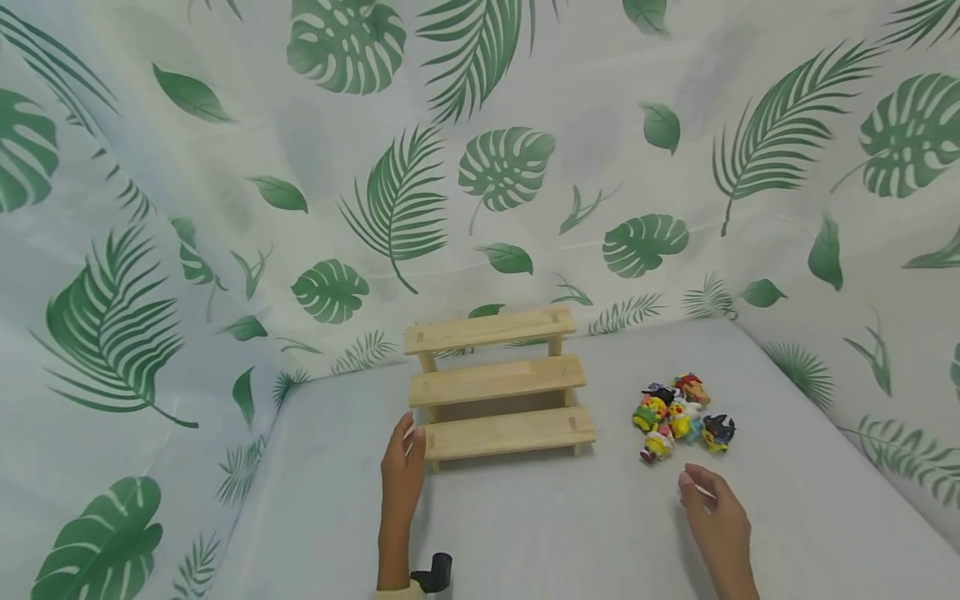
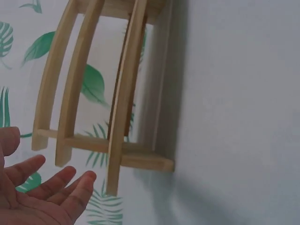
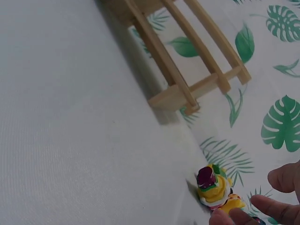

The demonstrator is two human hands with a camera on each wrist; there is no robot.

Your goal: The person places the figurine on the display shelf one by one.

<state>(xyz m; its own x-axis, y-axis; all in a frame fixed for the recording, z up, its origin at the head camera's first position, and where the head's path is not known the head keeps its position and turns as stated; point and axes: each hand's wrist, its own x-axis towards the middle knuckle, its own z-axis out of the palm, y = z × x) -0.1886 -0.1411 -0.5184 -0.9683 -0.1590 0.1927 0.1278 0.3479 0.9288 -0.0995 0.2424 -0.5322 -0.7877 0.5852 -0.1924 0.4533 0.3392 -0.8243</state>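
Observation:
A three-step wooden display stand [image 1: 498,383] of pale wood stands near the back wall. My left hand [image 1: 403,462] is beside the left end of its lowest step; in the left wrist view its fingers [image 2: 65,185] are spread and hold nothing. To the right of the stand lies a pile of small colourful toy figures [image 1: 678,417], yellow, red, black and green. My right hand [image 1: 716,517] is just in front of that pile, fingers loosely bent with nothing held. In the right wrist view one yellow figure [image 3: 214,187] shows close to the fingertips.
The floor surface [image 1: 525,525] is covered with a plain white sheet. A white sheet with green leaf prints [image 1: 510,217] hangs behind and at both sides. A black device [image 1: 435,571] is fixed at my left wrist.

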